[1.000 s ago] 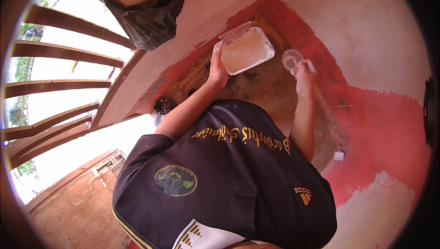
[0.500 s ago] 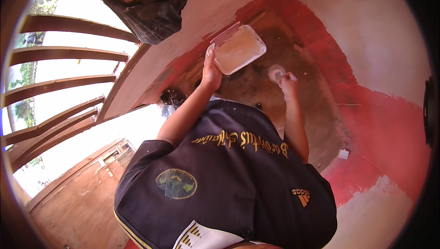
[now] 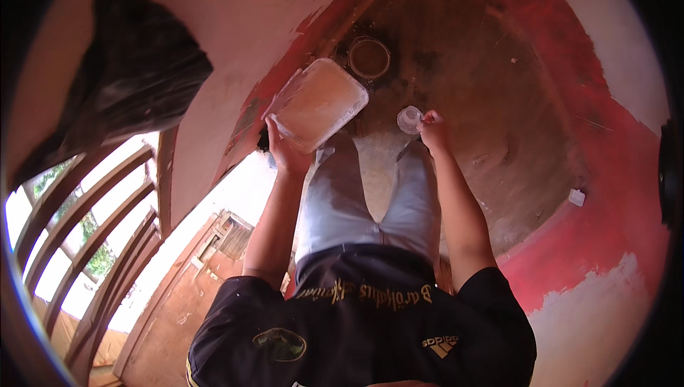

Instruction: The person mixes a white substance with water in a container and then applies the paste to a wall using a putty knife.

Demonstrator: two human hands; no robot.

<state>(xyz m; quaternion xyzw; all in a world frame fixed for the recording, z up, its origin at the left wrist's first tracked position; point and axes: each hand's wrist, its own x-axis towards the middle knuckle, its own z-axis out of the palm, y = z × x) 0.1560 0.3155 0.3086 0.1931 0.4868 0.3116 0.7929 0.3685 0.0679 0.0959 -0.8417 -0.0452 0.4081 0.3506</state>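
Left grip [image 3: 283, 150] clamped on rectangular pale tray [image 3: 318, 105]; right grip [image 3: 433, 130] pinching small clear cup [image 3: 410, 120], near round brown tin [image 3: 369, 57].

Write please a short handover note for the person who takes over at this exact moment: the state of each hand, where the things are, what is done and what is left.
Left hand: closed on the near edge of the rectangular translucent plastic tub, held tilted above the floor; its inside looks tan-brown.
Right hand: holds the small clear plastic cup by its rim, just right of the tub.
Round brown-rimmed bowl: stands on the dark, worn floor patch beyond the tub, untouched.
Small white block: lies on the red painted floor at right.
Done: tub and cup are both lifted.
Left: nothing is set down yet; whether the cup is full cannot be told.
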